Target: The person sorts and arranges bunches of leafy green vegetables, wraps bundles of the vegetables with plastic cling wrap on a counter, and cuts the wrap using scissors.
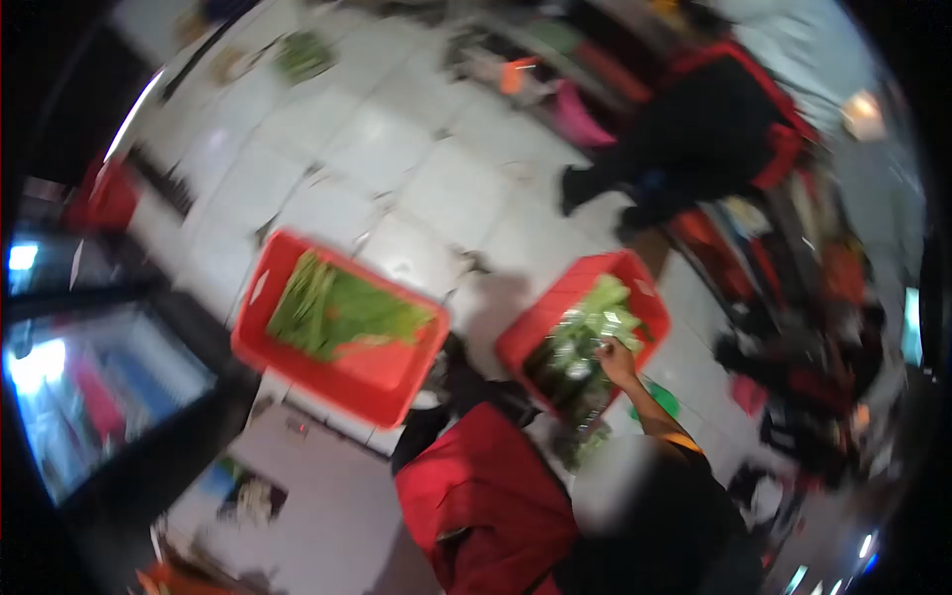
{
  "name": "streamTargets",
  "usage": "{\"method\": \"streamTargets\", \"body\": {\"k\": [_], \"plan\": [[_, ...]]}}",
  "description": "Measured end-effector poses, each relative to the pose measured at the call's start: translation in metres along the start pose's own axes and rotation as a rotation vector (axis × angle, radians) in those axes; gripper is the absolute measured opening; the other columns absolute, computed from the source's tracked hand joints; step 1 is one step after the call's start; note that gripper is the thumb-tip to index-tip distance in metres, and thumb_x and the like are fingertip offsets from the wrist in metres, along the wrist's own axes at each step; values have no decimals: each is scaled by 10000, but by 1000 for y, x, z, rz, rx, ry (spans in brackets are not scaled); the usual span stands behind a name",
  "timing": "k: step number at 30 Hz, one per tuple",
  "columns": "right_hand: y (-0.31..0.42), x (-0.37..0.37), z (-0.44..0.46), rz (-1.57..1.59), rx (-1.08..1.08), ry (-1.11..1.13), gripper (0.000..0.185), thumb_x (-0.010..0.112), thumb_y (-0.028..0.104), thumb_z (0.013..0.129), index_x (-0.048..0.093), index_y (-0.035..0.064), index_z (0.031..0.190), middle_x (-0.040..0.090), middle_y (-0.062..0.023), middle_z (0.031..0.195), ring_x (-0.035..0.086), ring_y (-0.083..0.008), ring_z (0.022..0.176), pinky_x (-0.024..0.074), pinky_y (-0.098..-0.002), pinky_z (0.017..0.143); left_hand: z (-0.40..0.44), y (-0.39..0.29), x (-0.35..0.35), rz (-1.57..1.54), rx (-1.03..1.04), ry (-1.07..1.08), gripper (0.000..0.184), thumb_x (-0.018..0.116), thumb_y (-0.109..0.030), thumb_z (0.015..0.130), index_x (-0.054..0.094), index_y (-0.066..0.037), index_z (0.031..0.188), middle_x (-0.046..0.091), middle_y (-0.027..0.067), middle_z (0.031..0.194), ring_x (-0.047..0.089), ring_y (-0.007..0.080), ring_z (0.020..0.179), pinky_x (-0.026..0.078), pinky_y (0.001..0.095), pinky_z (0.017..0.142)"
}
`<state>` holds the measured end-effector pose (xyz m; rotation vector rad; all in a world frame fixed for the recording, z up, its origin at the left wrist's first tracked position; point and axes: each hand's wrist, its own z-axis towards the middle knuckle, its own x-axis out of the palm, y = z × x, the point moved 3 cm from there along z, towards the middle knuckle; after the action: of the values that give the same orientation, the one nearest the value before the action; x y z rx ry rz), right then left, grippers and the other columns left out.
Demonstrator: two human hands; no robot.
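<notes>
My right hand [617, 359] reaches into the red crate [531, 322] on the right. Its fingers look closed on a clear plastic bag of leafy greens [573, 335], though blur softens the grip. Pale green leaves [607, 309] show towards the crate's far end, with darker greens under the shiny plastic. To the left, another red crate [342, 402] holds long green stalks and flat leaves [362, 312] in a loose layer, and part of its red bottom shows. My left hand is out of the frame.
Pale floor tiles [451, 188] stretch ahead, with dirt spots. A bundle of greens [302, 57] lies farther off. At upper right another person [694, 129] in dark clothes bends beside cluttered shelves. A glass-topped cabinet [119, 387] stands left, and a green item [657, 400] lies beside the right crate.
</notes>
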<state>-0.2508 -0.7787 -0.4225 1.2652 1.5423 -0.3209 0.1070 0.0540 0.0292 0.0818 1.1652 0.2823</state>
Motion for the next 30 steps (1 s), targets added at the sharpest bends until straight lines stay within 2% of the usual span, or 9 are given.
{"method": "streamTargets", "body": {"k": [4, 7, 9, 13, 14, 16, 18, 24, 30], "plan": [[124, 104, -4, 237, -251, 235, 207, 610, 93, 847, 593, 14, 1038, 650, -110, 824, 635, -226, 748, 503, -315, 677, -39, -143, -29, -366, -76, -298, 358, 410, -243, 993, 548, 22, 1190, 581, 139, 1181, 562, 217, 1032, 432, 331, 950], [222, 178, 1, 287, -570, 310, 205, 601, 111, 843, 596, 5, 1018, 655, -152, 841, 650, -299, 814, 505, -357, 700, -89, -229, 61, -765, -212, -311, 319, 378, -212, 972, 578, 26, 1043, 588, 114, 958, 573, 201, 885, 465, 332, 838], [256, 245, 13, 240, -594, 420, 203, 608, 128, 837, 603, 11, 1003, 657, -169, 841, 649, -324, 831, 507, -376, 717, -122, -303, 153, -1009, -109, -11, 253, 464, -194, 955, 576, 30, 993, 586, 93, 951, 581, 181, 861, 480, 291, 772], [276, 388, 68, 37, -589, 571, 220, 611, 181, 836, 626, 27, 993, 667, -176, 865, 653, -323, 850, 510, -395, 755, -240, -404, 391, -1433, -611, 583, 148, 562, -134, 917, 608, 6, 902, 592, 42, 762, 576, 106, 700, 478, 244, 640], [272, 425, 86, -191, -604, 592, 232, 607, 209, 830, 639, 25, 967, 668, -175, 862, 653, -330, 847, 508, -409, 762, -275, -421, 446, -1296, -464, 688, 156, 553, -131, 914, 608, 13, 890, 586, 48, 756, 569, 104, 682, 471, 245, 597], [268, 487, 120, -432, -633, 619, 250, 604, 237, 825, 652, 22, 942, 669, -174, 859, 654, -337, 845, 506, -422, 768, -354, -456, 545, -1607, -1259, 960, 137, 548, -113, 900, 614, 1, 868, 575, 43, 727, 562, 100, 667, 466, 245, 581], [262, 524, 148, -774, -614, 685, 275, 587, 280, 823, 673, 25, 875, 671, -177, 862, 654, -350, 836, 508, -443, 755, -420, -482, 622, -1673, -1489, 1021, 134, 565, -121, 872, 603, -7, 931, 591, 47, 760, 575, 130, 659, 479, 269, 581], [252, 586, 163, -1141, -807, 973, 347, 562, 312, 845, 672, -5, 757, 673, -154, 747, 666, -314, 730, 524, -440, 673, -538, -541, 849, -1108, -1091, 1064, 332, 696, -252, 763, 607, 22, 929, 662, 170, 893, 645, 276, 795, 511, 390, 675], [228, 624, 168, -1134, -825, 1164, 251, 601, 239, 765, 665, 59, 603, 644, -160, 610, 645, -265, 513, 506, -389, 457, -501, -558, 848, -850, -991, 991, 563, 780, -278, 682, 532, 57, 1060, 643, 198, 978, 645, 274, 834, 519, 394, 696]]}}
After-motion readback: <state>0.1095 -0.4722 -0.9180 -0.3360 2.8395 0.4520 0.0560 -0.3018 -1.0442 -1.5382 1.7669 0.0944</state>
